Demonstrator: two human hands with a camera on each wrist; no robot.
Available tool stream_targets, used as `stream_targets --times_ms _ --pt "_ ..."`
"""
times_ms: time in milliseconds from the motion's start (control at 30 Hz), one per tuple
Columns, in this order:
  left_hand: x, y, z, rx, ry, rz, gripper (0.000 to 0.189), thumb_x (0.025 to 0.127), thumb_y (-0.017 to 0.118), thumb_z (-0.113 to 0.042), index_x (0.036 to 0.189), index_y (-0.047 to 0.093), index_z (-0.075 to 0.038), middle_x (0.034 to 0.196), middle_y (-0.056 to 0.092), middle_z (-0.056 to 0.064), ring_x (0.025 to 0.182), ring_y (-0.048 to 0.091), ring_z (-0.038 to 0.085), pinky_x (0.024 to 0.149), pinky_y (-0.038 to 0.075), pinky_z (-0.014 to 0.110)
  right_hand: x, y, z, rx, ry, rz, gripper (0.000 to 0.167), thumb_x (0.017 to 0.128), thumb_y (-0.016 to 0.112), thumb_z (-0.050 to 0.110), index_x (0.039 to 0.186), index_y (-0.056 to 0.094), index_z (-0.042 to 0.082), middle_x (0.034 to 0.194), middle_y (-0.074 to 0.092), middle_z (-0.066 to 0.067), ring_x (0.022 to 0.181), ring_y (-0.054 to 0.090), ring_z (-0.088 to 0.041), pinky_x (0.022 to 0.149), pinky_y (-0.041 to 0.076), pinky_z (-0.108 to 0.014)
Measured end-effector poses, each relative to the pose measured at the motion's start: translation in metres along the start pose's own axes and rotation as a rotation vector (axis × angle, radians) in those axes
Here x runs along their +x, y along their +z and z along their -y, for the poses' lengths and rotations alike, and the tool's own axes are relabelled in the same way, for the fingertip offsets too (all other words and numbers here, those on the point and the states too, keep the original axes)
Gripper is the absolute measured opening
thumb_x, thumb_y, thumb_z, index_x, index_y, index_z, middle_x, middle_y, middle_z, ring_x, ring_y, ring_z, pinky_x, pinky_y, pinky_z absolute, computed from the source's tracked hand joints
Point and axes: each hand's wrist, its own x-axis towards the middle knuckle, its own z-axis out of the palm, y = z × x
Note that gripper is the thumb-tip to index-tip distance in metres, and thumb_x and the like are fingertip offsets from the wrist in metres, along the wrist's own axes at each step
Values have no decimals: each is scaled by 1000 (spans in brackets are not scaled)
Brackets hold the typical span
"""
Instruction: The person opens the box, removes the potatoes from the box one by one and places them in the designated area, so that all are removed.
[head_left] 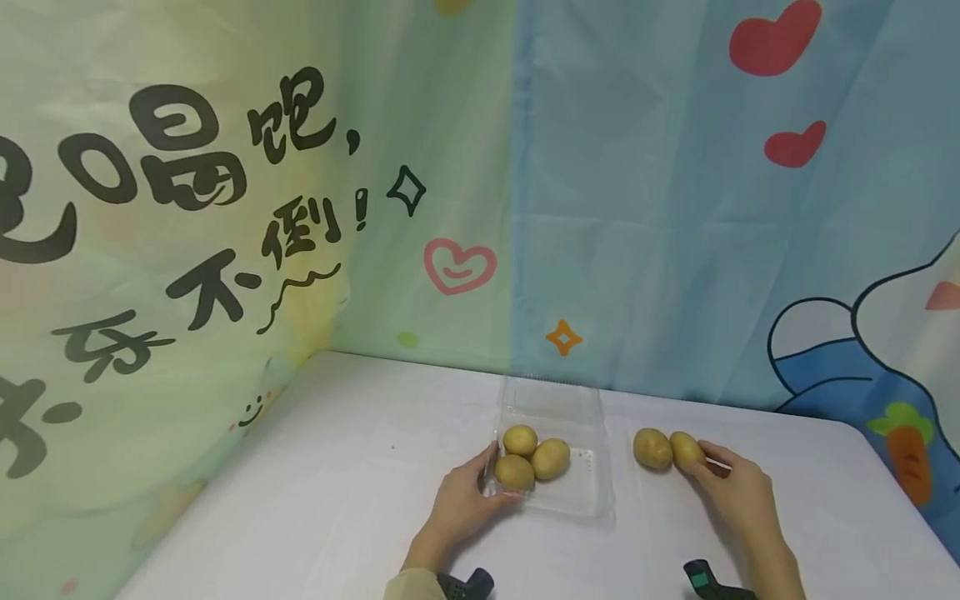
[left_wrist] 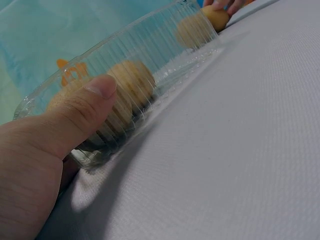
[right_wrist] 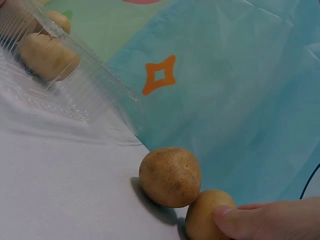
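Observation:
A clear plastic box point(head_left: 585, 492) with its lid point(head_left: 551, 398) folded back stands on the white table, and three potatoes point(head_left: 551, 459) sit together in its left part. My left hand point(head_left: 463, 502) grips the box at its left end, the thumb point(left_wrist: 95, 97) along the ribbed near wall. To the right of the box, my right hand point(head_left: 738, 492) pinches a smaller potato point(right_wrist: 207, 215) between thumb and fingers. That potato touches a larger, rounder potato point(right_wrist: 170, 176) on its left, which rests on the table.
The white tabletop point(head_left: 300, 500) runs back to printed cloth hangings point(head_left: 615, 208) along the rear and left side. Dark strap-like device parts point(head_left: 468, 583) show at both wrists near the bottom of the head view.

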Motion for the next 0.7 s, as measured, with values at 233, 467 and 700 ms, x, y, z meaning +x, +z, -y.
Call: stream_targets --times_ms 233,467,700 --pt "1 1 2 -5 -5 0 95 71 68 -67 143 42 -11 139 54 8 121 58 27 100 50 39 1 -1 3 4 23 -6 63 92 61 41 136 47 -2 137 46 -29 121 49 -47 103 37 -62" --pt "2 0 1 -8 -2 -1 96 71 66 -69 143 41 -11 139 53 7 122 57 26 100 50 38 2 -2 6 12 69 6 67 92 57 47 138 45 0 140 44 -29 126 43 -47 106 33 -63" --pt "2 2 1 -1 -8 -1 95 71 69 -66 143 42 -10 139 54 8 122 57 28 101 49 41 0 -3 4 -1 43 -17 65 91 59 46 134 49 -2 134 50 -28 122 46 -48 103 33 -65"
